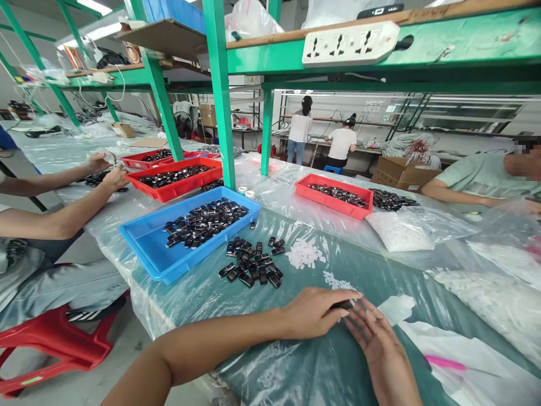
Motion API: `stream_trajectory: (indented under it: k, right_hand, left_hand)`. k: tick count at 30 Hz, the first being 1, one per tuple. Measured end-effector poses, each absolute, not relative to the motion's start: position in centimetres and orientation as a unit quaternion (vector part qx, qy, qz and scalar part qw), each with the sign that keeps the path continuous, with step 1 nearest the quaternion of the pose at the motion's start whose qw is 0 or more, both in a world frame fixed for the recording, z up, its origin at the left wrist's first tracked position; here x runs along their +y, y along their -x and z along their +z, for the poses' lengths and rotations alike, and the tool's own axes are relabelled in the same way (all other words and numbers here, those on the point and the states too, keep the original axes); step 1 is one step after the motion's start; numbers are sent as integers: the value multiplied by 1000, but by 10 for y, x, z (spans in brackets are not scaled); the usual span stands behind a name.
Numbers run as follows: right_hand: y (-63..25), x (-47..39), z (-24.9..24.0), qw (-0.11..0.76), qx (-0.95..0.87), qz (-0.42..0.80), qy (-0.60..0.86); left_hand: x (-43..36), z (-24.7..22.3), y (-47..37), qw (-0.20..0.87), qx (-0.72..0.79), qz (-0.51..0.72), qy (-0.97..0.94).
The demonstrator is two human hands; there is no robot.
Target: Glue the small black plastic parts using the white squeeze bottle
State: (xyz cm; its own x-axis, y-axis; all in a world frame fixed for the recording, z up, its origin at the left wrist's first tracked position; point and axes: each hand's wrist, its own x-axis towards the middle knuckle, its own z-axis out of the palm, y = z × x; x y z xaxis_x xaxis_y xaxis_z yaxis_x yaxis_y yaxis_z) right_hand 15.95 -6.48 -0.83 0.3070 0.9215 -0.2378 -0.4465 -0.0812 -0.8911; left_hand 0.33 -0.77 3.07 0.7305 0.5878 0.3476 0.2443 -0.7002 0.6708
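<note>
My left hand is closed round a small black part, above the green, plastic-covered table. My right hand faces it, palm turned inward, its fingers spread and its fingertips close to the part. A loose pile of black parts lies beyond my left hand. Beside that pile are white pieces, with a smaller heap of tiny white bits nearer my hands.
A blue tray of black parts stands at the left, near red trays. Another red tray and a white-filled bag lie farther right. A pink-handled tool rests at lower right. Co-workers' arms show at both sides.
</note>
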Motion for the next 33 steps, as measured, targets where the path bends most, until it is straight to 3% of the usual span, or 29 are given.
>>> stream_trajectory:
  k: [10, 16, 23, 33]
  right_hand:
    - [-163, -69, -3, 592, -244, 579, 505]
    - [-165, -70, -4, 586, -249, 588, 500]
    - [-166, -72, -7, 573, -271, 594, 496]
    - [-161, -71, -1, 547, -290, 585, 525]
  left_hand:
    - [30, 80, 33, 189, 368, 336, -846]
    - [83, 102, 107, 12, 499, 390, -774]
    - [119, 107, 183, -189, 699, 263, -638]
    - [139, 12, 125, 8, 606, 167, -778]
